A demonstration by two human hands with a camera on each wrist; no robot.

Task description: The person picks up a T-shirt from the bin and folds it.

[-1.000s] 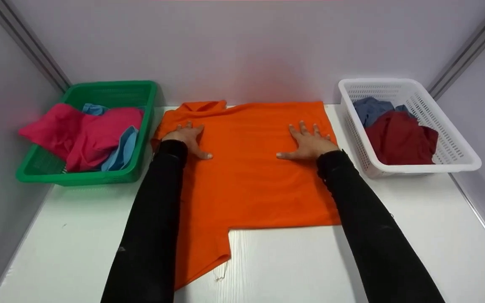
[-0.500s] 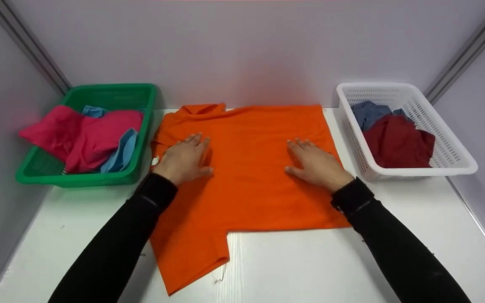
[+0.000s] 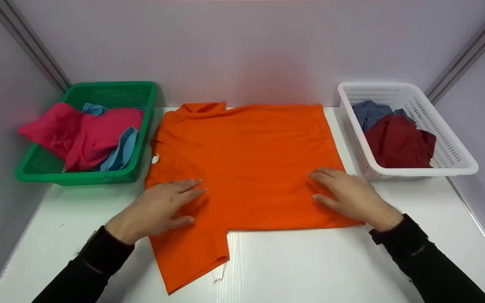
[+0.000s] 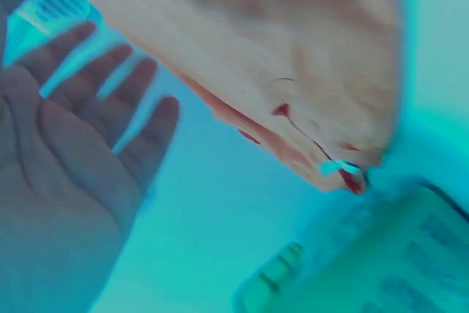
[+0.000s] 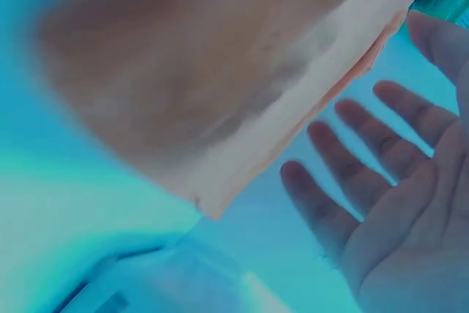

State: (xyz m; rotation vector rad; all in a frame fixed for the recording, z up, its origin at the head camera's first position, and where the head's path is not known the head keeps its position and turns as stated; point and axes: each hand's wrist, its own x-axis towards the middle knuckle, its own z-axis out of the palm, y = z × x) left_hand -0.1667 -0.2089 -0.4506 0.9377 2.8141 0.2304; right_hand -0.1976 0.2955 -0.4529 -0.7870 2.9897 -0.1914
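Presently | left hand (image 3: 158, 208), right hand (image 3: 354, 194): both loosely outstretched, holding nothing, over one orange shirt (image 3: 259, 168) | two baskets (image 3: 78, 180) (image 3: 427, 171)

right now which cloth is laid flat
The orange garment, spread on the table; the pink cloth and blue cloth are bunched in the green basket, the red cloth and grey-blue cloth in the white basket.

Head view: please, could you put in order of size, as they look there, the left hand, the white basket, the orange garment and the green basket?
1. Orange garment
2. Green basket and white basket: they look alike, so not ranked
3. Left hand
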